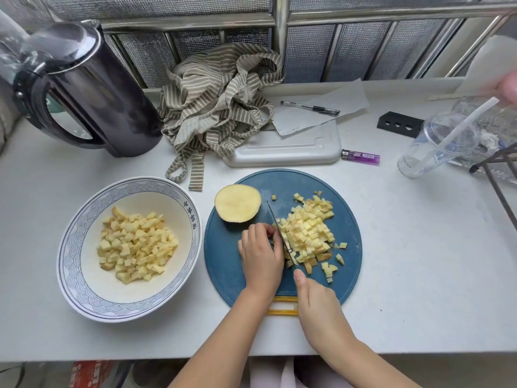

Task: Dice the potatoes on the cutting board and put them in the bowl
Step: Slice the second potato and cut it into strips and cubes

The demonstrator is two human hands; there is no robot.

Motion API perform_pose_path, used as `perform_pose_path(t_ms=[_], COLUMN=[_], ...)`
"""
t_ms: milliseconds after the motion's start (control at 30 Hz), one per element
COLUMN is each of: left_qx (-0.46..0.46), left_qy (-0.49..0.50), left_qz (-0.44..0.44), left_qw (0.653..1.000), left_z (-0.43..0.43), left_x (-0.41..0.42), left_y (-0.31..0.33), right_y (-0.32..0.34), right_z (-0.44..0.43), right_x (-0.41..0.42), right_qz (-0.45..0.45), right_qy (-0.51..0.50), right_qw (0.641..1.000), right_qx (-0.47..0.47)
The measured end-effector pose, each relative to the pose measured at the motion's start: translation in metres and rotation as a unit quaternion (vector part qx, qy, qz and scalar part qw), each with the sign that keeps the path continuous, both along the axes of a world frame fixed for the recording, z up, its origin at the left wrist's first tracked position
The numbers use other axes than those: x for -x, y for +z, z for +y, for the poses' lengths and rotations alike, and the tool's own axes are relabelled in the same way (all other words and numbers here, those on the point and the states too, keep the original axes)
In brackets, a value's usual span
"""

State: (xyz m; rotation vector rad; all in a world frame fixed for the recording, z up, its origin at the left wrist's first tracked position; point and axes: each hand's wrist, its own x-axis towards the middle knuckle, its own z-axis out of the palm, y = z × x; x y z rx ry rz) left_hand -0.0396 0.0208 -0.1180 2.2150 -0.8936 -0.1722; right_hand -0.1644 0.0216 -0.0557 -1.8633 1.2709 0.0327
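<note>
**A:** any room around the board (223, 264)?
**B:** right side's wide open counter (419, 261). on the left the bowl (63, 247) sits just beside it, and apron straps (195, 170) hang across that gap's far end.

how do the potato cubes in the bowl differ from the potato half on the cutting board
The potato cubes in the bowl are many small cut pieces; the potato half is one large uncut piece, cut face up. The potato cubes are heaped in the white bowl; the potato half lies on the blue cutting board. Both show pale yellow flesh.
</note>
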Motion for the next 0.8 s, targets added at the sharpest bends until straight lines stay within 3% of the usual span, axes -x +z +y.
perform_pose_path(t_ms=[400,800], left_qx=[-0.003,0.044], left_qy=[-0.009,-0.082], left_qz=[0.004,0.149], left_qw=[1.0,0.984], left_z=[0.001,0.025], left_x=[0.0,-0.019], left_y=[-0.002,0.019], right_y=[-0.002,-0.016], right_z=[-0.008,-0.022], right_x=[-0.005,-0.002], right_qz=[0.028,-0.117], right_qy=[0.0,-0.127], right_qw=[0.999,0.975], right_qx=[-0.019,-0.14])
